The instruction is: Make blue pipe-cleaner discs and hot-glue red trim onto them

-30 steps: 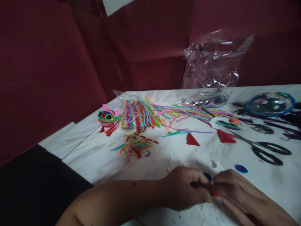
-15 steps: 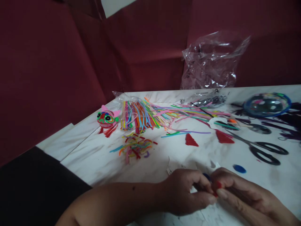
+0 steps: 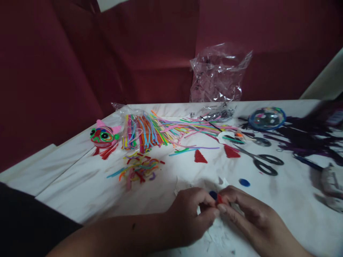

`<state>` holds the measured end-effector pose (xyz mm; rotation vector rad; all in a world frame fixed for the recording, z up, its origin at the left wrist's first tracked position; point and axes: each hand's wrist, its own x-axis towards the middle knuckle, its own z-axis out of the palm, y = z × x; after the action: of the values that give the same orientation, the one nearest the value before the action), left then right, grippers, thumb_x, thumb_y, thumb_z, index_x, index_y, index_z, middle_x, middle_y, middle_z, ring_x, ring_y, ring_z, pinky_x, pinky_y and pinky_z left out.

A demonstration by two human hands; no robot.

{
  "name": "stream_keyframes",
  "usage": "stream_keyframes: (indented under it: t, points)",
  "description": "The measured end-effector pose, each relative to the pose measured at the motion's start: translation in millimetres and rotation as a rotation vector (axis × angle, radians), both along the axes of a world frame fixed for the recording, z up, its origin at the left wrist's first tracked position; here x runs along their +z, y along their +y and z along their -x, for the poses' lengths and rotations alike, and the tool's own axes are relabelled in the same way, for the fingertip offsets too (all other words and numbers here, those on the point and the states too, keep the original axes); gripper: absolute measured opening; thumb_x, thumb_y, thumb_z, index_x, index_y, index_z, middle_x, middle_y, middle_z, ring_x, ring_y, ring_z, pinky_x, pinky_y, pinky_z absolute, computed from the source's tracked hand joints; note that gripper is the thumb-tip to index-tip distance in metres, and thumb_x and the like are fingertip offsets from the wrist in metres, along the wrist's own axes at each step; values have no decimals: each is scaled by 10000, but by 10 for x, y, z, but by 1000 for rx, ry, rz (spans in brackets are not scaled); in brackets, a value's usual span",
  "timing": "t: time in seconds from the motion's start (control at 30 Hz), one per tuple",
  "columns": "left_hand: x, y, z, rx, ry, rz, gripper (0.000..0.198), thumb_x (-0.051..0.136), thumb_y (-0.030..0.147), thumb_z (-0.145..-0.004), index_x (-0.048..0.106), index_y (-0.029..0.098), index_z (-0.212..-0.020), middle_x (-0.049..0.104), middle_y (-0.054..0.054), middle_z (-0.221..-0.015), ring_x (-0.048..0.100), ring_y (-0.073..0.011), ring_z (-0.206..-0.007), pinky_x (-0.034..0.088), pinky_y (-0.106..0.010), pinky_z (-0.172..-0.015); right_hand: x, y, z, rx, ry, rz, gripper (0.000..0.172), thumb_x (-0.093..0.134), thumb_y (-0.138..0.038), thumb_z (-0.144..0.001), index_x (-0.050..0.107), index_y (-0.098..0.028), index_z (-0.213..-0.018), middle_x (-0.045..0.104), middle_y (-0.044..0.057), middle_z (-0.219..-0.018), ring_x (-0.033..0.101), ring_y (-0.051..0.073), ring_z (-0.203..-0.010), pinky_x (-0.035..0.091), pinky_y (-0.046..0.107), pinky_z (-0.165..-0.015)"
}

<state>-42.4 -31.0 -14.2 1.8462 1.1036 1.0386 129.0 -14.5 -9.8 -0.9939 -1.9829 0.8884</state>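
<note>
A small red piece (image 3: 219,198), perhaps a bit of soft craft strip, is pinched between the fingertips of my left hand (image 3: 187,216) and my right hand (image 3: 250,217). Both hands are closed, their tips meeting just above the white table (image 3: 160,200). Right behind the fingers is a dark blue disc (image 3: 213,195), partly hidden. Another blue disc (image 3: 244,182) lies flat beyond my right hand. Farther back are two flat red pieces with slanted sides, one on the left (image 3: 200,156) and one on the right (image 3: 231,151).
Black-handled scissors (image 3: 264,161) lie at the right. Colourful strips (image 3: 144,132) spread across the back, with a pile of short offcuts (image 3: 140,167) nearer. A decorated animal head (image 3: 104,137) stands far left. A clear bowl-like object (image 3: 267,118) sits near purple strips (image 3: 305,134).
My view has turned to the right, so everything appears farther left and more of the table's right side shows. Both hands still pinch the red piece.
</note>
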Motion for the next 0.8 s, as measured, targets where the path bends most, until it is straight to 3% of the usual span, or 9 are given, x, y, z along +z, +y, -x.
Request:
stream_keyframes:
  t: [0.1, 0.27, 0.37, 0.47, 0.67, 0.8]
  points:
    - [-10, 18, 0, 10, 77, -94, 90, 537, 164, -750, 519, 153, -662, 533, 15, -605, 482, -92, -551, 382, -205, -549, 5, -11, 9, 8, -8, -16, 224, 470, -333, -871, 540, -220, -691, 577, -9, -642, 579, 142, -596, 494, 220, -548]
    - [-48, 45, 18, -68, 317, -514, 112, 430, 87, -776, 465, 159, -698, 545, -45, -656, 475, -152, -643, 397, -264, -597, 42, 0, -14, 96, -164, -99, 207, 429, -267, -889, 533, -211, -720, 586, 14, -661, 583, 149, -598, 486, 252, -564]
    - [-57, 43, 26, -87, 382, -563, 134, 409, 70, -785, 444, 169, -702, 533, -45, -660, 462, -158, -641, 391, -267, -585, 66, 13, -24, 105, -188, -152, 190, 442, -238, -875, 539, -213, -713, 600, 21, -665, 588, 156, -612, 483, 258, -570]
    - [-65, 45, 26, -55, 310, -445, 111, 431, 92, -776, 454, 170, -699, 534, -33, -671, 483, -147, -647, 392, -253, -592, 76, 31, -14, 69, -139, -51, 206, 455, -280, -870, 541, -213, -696, 588, 7, -639, 568, 147, -590, 468, 247, -550]
    - [1, 79, 4, 45, 178, 71, 92, 495, 172, -755, 511, 160, -666, 529, 14, -631, 482, -112, -593, 381, -222, -584, 49, 65, 14, 6, 34, 253, 242, 527, -394, -810, 568, -193, -681, 551, -12, -621, 521, 142, -599, 433, 253, -557]
    - [59, 93, 17, 54, 116, 153, 182, 467, 267, -809, 539, 154, -685, 526, 12, -642, 480, -121, -630, 376, -234, -611, 40, 52, 7, 13, 62, 282, 238, 496, -371, -840, 555, -183, -707, 506, -31, -591, 466, 123, -549, 389, 239, -504]
